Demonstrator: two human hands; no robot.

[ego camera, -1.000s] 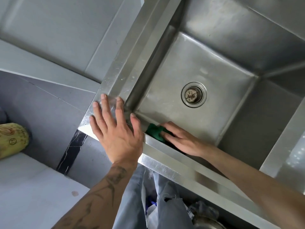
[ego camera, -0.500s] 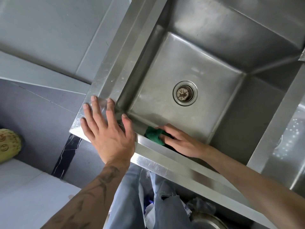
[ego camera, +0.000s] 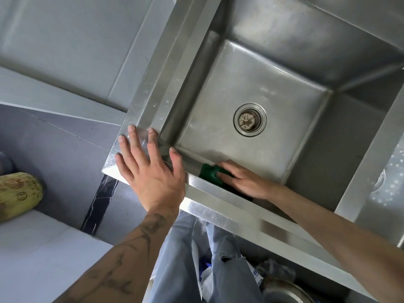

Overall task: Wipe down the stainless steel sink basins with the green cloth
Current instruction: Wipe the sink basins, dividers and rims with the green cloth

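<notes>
The stainless steel sink basin (ego camera: 251,88) fills the upper right, with a round drain (ego camera: 249,119) in its floor. My right hand (ego camera: 242,179) presses the green cloth (ego camera: 209,172) flat against the basin's near inner wall, low down by the floor; part of the cloth is hidden under my fingers. My left hand (ego camera: 150,171) lies flat with fingers spread on the sink's front left rim corner (ego camera: 140,119).
A second basin (ego camera: 384,193) lies at the right edge past a steel divider. Grey wall tiles sit to the left. A yellowish printed object (ego camera: 17,194) rests on a white surface at lower left. My legs and a metal bowl (ego camera: 284,291) show below the sink.
My right hand and the cloth have shifted slightly along the near wall of the basin. My left hand stays planted on the rim corner. The camera view has moved a little.
</notes>
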